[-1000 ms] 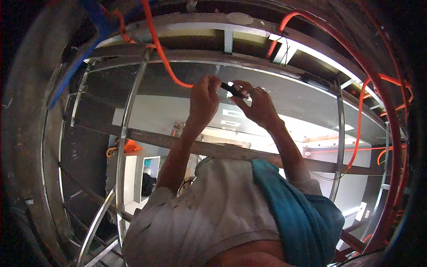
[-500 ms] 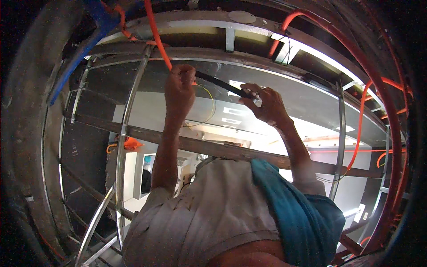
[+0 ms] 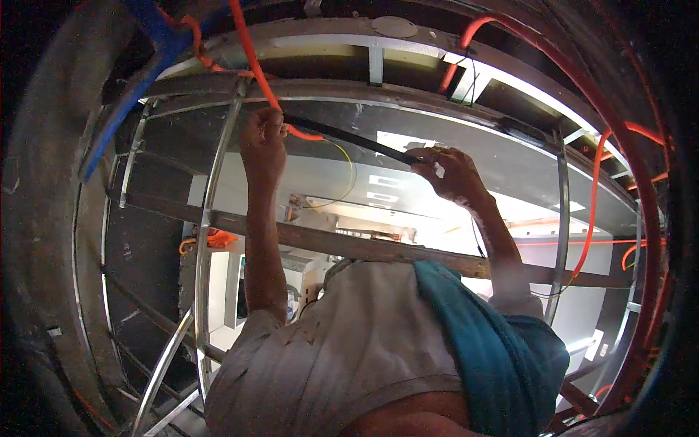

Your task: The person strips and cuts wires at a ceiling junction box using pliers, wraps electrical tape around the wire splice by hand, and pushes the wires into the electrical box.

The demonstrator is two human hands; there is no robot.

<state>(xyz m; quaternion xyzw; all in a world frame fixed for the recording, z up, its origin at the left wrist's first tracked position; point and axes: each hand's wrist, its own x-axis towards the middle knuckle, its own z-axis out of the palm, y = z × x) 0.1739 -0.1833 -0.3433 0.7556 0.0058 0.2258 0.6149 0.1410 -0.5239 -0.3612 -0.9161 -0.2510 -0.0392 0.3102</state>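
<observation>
My left hand (image 3: 263, 140) is raised, its fingers closed at the lower part of an orange corrugated conduit (image 3: 256, 64) that hangs from above. A short piece of the conduit sticks out past my fingers, with a thin yellow wire (image 3: 352, 164) curving from its end. From the conduit beside my left fingers, a black tape strip (image 3: 349, 138) runs taut, sloping down to my right hand (image 3: 453, 175). My right fingers are curled round the strip's other end; whether a roll sits in them is mostly hidden.
Metal studs (image 3: 211, 175) and a dark crossbeam (image 3: 328, 237) frame the space around my arms. A blue pipe (image 3: 124, 116) stands at upper left. A thick red-orange conduit (image 3: 611, 116) arcs down the right side, and bright openings (image 3: 408, 142) lie beyond my hands.
My hands have moved farther apart, the left going left and the right going right and slightly down. The visible black strip between them is longer, and more of the conduit's end shows.
</observation>
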